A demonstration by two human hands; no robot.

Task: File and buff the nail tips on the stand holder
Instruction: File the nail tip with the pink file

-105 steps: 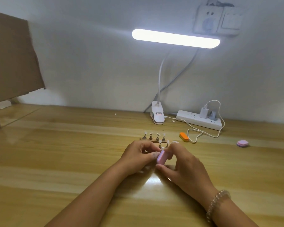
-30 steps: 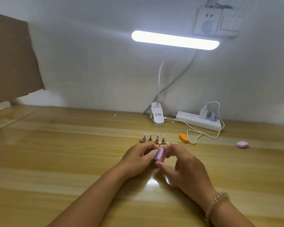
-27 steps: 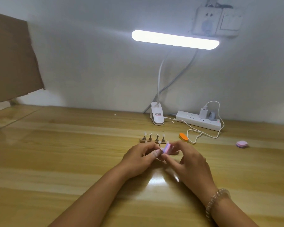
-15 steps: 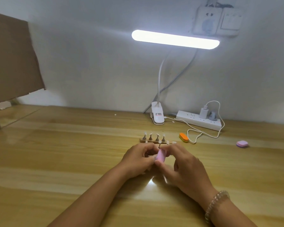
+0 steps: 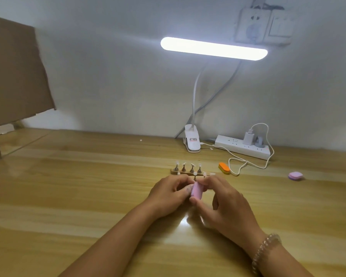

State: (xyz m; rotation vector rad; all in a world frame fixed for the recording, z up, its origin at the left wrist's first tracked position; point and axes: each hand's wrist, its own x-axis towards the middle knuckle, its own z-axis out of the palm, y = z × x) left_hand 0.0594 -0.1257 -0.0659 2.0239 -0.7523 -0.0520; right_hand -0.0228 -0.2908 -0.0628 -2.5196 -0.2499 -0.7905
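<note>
Two hands meet over the middle of the table (image 5: 68,196), and the work sits right between them. Your right hand (image 5: 228,208) is clamped on the pink buffer block (image 5: 196,191), thumb at its near end and fingers over its far end. The block's long axis therefore runs away from you, toward the table's far edge. Your left hand (image 5: 168,193) is curled, its fingertips against the block's left face. Whether it pinches a nail tip there is hidden, so I cannot tell what, if anything, it holds.

The stand holder (image 5: 175,172) lies just beyond your knuckles, on the far-edge side, with its long axis running left to right, parallel to that edge. Four pegs in its back row carry nail tips (image 5: 192,165) in the open. The front row is partly behind your fingers, with one front peg (image 5: 195,175) showing just past the block's far end.

That is the relation to mind: the block points almost straight at that peg, crosswise to the stand. Your right hand, with the tool, is the nearer one to it. You appear to be mid-buff on a single tip, with most of the row still to do. Short strokes along the block's axis should spare the neighbouring pegs.

An orange buffer (image 5: 224,168) lies just right of the stand, and a second pink block (image 5: 295,175) sits well off toward the right edge.
</note>
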